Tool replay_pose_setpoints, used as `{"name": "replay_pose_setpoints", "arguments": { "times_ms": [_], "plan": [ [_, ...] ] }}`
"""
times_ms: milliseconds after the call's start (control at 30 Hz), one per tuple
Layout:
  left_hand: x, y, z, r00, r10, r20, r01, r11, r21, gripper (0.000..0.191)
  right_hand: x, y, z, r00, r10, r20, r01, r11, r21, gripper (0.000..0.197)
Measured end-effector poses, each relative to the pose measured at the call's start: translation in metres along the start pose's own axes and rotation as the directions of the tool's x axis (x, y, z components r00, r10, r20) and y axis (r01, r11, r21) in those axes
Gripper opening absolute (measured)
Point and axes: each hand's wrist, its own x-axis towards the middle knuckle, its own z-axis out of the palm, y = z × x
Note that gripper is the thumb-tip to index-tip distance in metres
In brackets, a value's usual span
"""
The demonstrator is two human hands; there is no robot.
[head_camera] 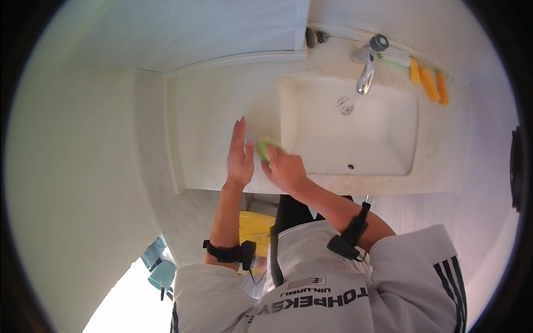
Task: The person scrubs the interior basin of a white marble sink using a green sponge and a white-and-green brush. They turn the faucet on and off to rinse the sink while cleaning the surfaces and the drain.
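My right hand (286,168) grips a green brush or scrubber (265,150), slightly blurred, held low over the white countertop (208,108) just left of the basin. My left hand (240,160) is held edge-on beside it over the counter, fingers straight and the thumb a little apart, with nothing seen in it; its palm side faces the green thing. The rectangular white sink basin (341,137) lies to the right of my right hand, with a metal drain (345,105) at its bottom.
A chrome faucet (366,75) reaches over the basin's back edge. Behind it lie a green brush with white bristles (394,56) and several orange-yellow pieces (429,84). A dark round stopper-like thing (311,37) stands by the wall corner. Below the counter is a yellow container (256,229); a teal cup (161,275) is lower left.
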Motion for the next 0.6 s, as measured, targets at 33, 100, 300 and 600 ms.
{"name": "replay_pose_setpoints", "arguments": {
  "times_ms": [33, 100, 300, 600],
  "plan": [
    [0.0, -0.001, 0.0, 1.0, -0.015, 0.002, 0.015, 1.0, -0.003, 0.05, -0.003, 0.003, 0.005, 0.995, -0.097, -0.007, 0.096, 0.995, -0.019, 0.047],
    [0.0, -0.004, 0.003, 1.0, 0.007, 0.0, -0.007, 0.999, -0.031, 0.05, 0.015, 0.011, 0.006, 0.985, -0.172, -0.031, 0.168, 0.98, -0.109, 0.05],
    [-0.016, -0.001, -0.008, 0.998, -0.054, -0.026, 0.05, 0.991, -0.126, 0.049, 0.1, -0.009, -0.027, 0.999, -0.038, 0.014, 0.04, 0.957, -0.288, 0.048],
    [0.005, 0.003, 0.006, 0.993, 0.075, -0.087, -0.089, 0.981, -0.174, 0.051, 0.14, 0.017, -0.04, 0.977, -0.215, 0.013, 0.2, 0.882, -0.426, 0.05]
  ]
}}
